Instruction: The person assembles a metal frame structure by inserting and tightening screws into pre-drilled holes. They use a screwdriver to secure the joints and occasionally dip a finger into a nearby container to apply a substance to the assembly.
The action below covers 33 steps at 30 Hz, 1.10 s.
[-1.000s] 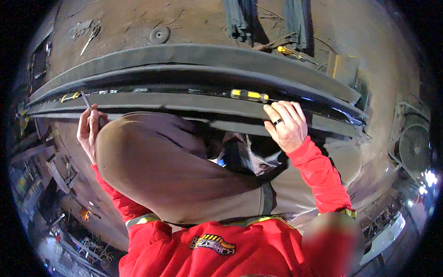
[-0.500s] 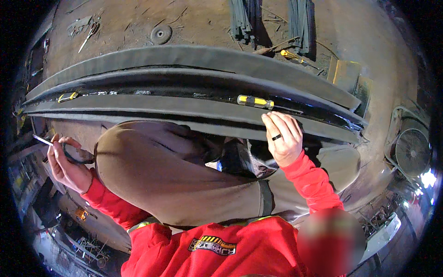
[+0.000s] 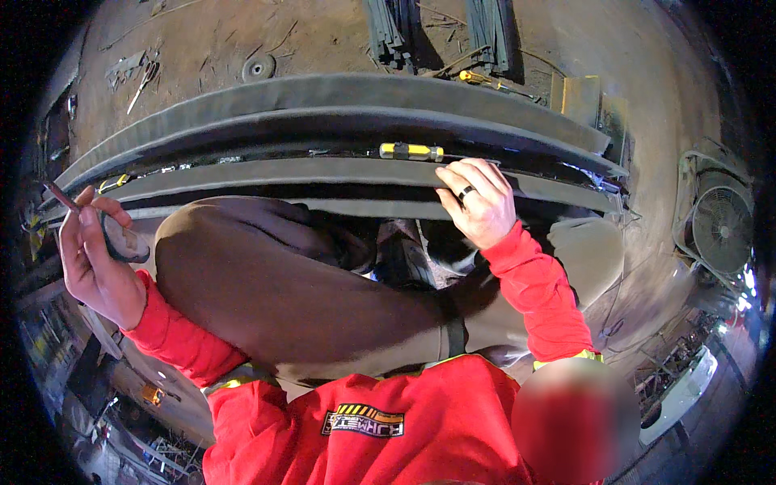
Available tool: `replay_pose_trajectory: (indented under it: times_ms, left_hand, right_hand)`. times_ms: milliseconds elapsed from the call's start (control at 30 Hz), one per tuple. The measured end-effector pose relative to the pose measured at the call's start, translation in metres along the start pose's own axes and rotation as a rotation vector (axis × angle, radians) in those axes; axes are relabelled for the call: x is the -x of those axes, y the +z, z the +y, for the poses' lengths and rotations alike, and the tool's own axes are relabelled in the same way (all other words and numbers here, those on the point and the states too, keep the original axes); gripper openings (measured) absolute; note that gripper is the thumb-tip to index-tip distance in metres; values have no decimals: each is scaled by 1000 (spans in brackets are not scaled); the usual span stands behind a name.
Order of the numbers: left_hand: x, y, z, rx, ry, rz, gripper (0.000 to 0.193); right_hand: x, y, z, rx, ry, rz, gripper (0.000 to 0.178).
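Observation:
My left hand [image 3: 101, 259] is raised beside my knee, closed on a thin, pencil-like stick [image 3: 61, 196]; its exact kind is unclear. Just beyond those fingers shows a rounded grey thing with a dark rim [image 3: 125, 241]. My right hand [image 3: 478, 200], with a dark ring, lies over the near edge of a long steel beam [image 3: 323, 171], fingers extended and thumb apart. By its fingertips, a screwdriver with a yellow and black handle [image 3: 411, 152] rests along the beam, its shaft partly behind the fingers. A small yellow and black tool [image 3: 114, 183] sits at the beam's left end.
Across the brown floor lie scissors [image 3: 144, 86], a round disc [image 3: 259, 68], bundles of dark metal strips [image 3: 491, 36] and another yellow-handled tool [image 3: 485, 79]. A round fan [image 3: 722, 220] stands at right. My bent legs [image 3: 307, 275] are close behind the beam.
The view has shifted, so the beam and floor items sit higher and further left. My left hand has tilted the stick, which now looks darker. My right hand stays at the beam's edge.

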<state>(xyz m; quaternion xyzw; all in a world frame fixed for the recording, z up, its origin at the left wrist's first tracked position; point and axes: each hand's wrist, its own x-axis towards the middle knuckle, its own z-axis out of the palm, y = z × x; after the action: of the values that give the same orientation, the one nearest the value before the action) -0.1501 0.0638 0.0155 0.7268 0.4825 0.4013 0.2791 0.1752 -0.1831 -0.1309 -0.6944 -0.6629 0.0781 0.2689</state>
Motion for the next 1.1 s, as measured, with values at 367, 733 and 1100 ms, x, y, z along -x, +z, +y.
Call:
replay_pose_trajectory:
  times_ms: [367, 733, 1100]
  left_hand:
    - [10, 41, 70, 93, 99, -116, 23]
    - [26, 87, 69, 89, 34, -435, 17]
    - [22, 84, 58, 56, 46, -398, 19]
  right_hand:
    - [-10, 12, -3, 25, -134, -6, 18]
    - [1, -3, 16, 82, -89, -50, 15]
    - [14, -17, 19, 120, 9, -53, 18]
